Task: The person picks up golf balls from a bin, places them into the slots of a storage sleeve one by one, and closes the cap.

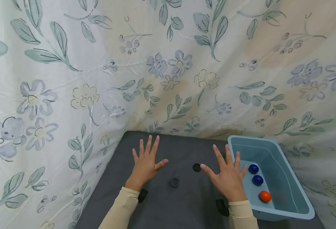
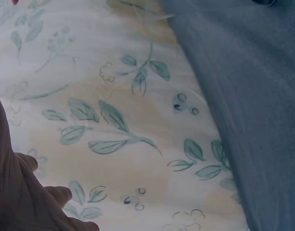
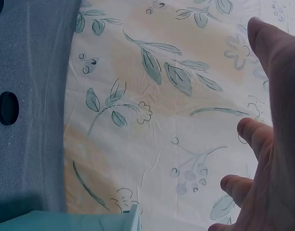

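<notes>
Both hands are held up over the dark table with fingers spread, and neither holds anything. My left hand (image 1: 144, 166) is on the left side, nearest to a small see-through container (image 1: 175, 182) whose shape is hard to make out. To the right, my right hand (image 1: 228, 178) has its thumb close to a flat black disc (image 1: 196, 167); whether they touch I cannot tell. That disc (image 3: 8, 108) also shows at the left of the right wrist view. Beside the right hand stands a light blue plastic bin (image 1: 295, 178) holding two dark blue balls (image 1: 257, 180) and an orange ball (image 1: 265, 196).
The dark grey tabletop (image 1: 168, 210) spans the lower part of the head view. A floral cloth (image 1: 168, 63) hangs behind the table and along its left side. The bin takes up the table's right side, and its rim (image 3: 80, 221) shows in the right wrist view.
</notes>
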A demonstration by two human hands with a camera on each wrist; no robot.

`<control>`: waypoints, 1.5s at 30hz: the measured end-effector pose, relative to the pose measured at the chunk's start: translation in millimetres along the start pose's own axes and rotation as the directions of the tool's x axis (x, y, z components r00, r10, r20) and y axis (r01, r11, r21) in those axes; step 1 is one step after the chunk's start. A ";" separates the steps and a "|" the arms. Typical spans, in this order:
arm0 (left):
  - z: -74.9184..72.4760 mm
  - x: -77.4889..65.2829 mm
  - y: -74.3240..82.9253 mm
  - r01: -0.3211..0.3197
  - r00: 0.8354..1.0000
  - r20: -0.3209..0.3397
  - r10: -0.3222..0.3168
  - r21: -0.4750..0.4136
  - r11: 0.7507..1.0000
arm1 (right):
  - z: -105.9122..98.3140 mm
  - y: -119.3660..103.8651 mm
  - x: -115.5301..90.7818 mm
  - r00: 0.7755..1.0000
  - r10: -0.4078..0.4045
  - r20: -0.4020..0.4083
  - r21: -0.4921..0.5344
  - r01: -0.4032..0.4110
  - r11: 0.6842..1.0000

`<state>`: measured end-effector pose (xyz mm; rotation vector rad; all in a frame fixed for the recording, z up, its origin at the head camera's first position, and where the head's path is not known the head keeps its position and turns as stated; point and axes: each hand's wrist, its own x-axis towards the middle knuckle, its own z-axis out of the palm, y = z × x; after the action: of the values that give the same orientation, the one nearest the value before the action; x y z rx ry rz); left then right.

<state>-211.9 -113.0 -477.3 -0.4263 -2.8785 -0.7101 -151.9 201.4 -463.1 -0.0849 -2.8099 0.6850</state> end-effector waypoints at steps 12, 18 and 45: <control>17.6 -5.7 -8.6 -0.082 0.997 -0.018 0.080 -0.174 0.981 | -2.0 4.6 0.0 1.000 -0.007 -0.008 0.050 0.007 0.999; 39.1 -6.7 -15.0 -0.086 0.993 0.039 0.109 -0.384 0.919 | -8.8 11.7 1.0 0.999 -0.006 -0.037 0.076 0.008 0.997; 140.8 -23.3 -24.6 0.071 0.941 0.315 0.123 -0.539 0.839 | -67.3 98.0 49.9 0.999 0.039 0.012 0.054 -0.040 0.998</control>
<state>-207.6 -72.7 -616.3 -0.7158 -2.9140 -1.6117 -183.4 324.2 -439.1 -0.1270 -2.8049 0.7724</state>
